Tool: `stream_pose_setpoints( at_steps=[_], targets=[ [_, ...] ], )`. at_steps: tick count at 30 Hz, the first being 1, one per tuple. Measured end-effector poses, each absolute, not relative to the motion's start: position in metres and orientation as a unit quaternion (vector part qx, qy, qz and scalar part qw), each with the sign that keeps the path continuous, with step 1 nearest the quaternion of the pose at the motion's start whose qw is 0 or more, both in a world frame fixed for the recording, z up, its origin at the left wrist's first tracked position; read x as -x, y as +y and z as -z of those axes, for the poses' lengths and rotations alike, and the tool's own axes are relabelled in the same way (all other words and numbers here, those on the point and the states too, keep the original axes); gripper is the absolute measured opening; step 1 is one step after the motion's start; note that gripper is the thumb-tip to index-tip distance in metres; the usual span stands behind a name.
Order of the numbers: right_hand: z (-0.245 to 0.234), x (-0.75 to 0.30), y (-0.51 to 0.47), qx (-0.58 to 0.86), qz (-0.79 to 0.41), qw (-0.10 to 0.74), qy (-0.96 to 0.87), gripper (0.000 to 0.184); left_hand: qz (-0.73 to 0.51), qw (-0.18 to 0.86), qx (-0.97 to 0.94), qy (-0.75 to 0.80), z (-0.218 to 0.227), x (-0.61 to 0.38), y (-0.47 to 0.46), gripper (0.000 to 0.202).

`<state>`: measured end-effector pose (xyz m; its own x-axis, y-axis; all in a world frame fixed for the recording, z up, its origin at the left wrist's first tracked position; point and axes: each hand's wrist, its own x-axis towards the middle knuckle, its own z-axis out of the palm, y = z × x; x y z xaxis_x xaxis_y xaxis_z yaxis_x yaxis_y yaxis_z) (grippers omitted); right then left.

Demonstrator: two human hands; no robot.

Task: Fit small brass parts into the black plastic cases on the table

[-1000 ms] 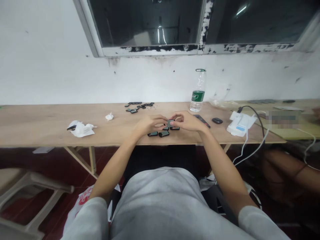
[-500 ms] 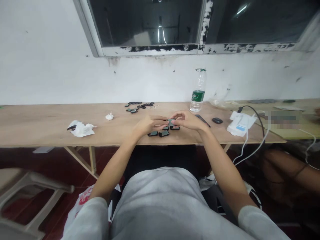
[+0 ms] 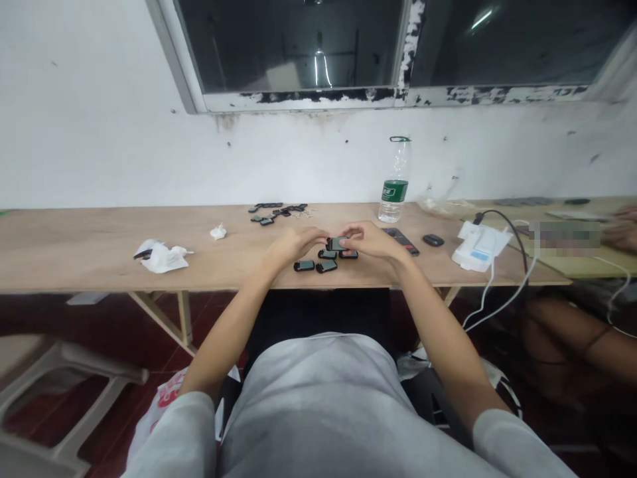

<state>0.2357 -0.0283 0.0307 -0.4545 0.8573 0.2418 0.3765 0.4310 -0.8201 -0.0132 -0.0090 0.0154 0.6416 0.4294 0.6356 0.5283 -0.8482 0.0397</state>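
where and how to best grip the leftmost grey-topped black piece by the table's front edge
Probably by the long black edges of that leftmost piece, thumb on the near one, fingers on the far one, coming from above and its left. It lies flat, grey face up, and looks longer sideways than front to back; the next piece sits close on its right.

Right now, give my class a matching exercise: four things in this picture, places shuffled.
Things
1. Clear plastic bottle with green label
2. Small crumpled white tissue
3. Grey-topped black rectangular piece
4. Small rounded black object

Places
A. lying left of the left hand
B. held in the right hand
C. lying right of the bottle
D. standing upright near the white wall

Pairs: 1-D; 2-A; 3-B; 4-C
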Motion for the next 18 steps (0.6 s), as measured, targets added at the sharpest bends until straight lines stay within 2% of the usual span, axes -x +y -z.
stream_pose_setpoints(
  at_steps=[3, 7, 11, 14, 18],
  targets=[
    [-0.029, -0.241, -0.024, 0.438, -0.299, 0.311, -0.789, 0.025, 0.323, 0.069, 0.892, -0.309, -0.016, 0.019, -0.002, 0.033],
    [-0.026, -0.255, -0.018, 0.463, -0.280, 0.247, -0.804, 0.024, 0.274, 0.034, 0.892, -0.358, -0.013, 0.036, 0.018, 0.026],
    [-0.023, -0.266, -0.011, 0.471, -0.226, 0.202, -0.828, 0.020, 0.217, -0.083, 0.882, -0.411, -0.004, 0.052, 0.038, 0.034],
    [-0.019, -0.269, -0.006, 0.470, -0.228, 0.173, -0.835, 0.020, 0.192, -0.165, 0.875, -0.412, 0.001, 0.057, 0.045, 0.041],
    [-0.013, -0.271, 0.000, 0.471, -0.243, 0.131, -0.838, 0.022, 0.185, -0.201, 0.870, -0.411, 0.004, 0.057, 0.046, 0.042]
  ],
)
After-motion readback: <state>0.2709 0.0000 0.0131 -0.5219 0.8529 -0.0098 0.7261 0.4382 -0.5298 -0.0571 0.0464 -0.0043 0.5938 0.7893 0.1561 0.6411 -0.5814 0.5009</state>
